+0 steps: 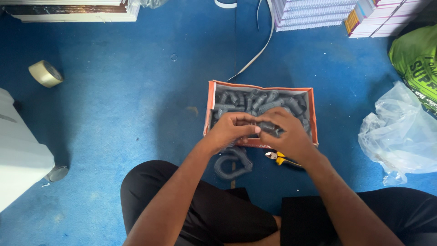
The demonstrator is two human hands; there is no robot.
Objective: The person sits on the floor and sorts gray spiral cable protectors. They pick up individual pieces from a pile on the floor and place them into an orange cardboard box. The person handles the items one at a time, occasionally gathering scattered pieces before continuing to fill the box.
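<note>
- Far to the left of the fingers, on the blue floor (114, 114), a roll of tape (45, 73) lies on its side, well apart from both hands; nearer the edge a white block (18, 155) takes up the corner.
- Just left of centre, the left hand (230, 130) has its fingers (243, 120) curled and pressed onto the near end of a short grey corrugated tube piece (269, 128), thumb tip meeting it from below.
- Between the two hands, that tube piece runs roughly left to right, its long axis crossways to the person, and sits over the front edge of the orange cardboard box (210, 109). Both hands touch it; neither is clearly nearer.
- Behind the fingers, the box is full of more grey tube pieces (259, 101), lying every which way.
- Below the fingers, towards the person's legs, a longer loop of grey hose (232, 161) rests on the floor, and just right of it lie yellow-handled cutters (280, 158), partly hidden under the right wrist.
- Right of centre, the right hand (291, 134) wraps over the far end of the tube piece, fingers closed round it; how tightly, I cannot tell.
- Far right, a crumpled clear plastic bag (400, 132) and a green bag (416, 61) lie well apart from the hands.
- At the top, stacks of books (314, 13) line the floor.
</note>
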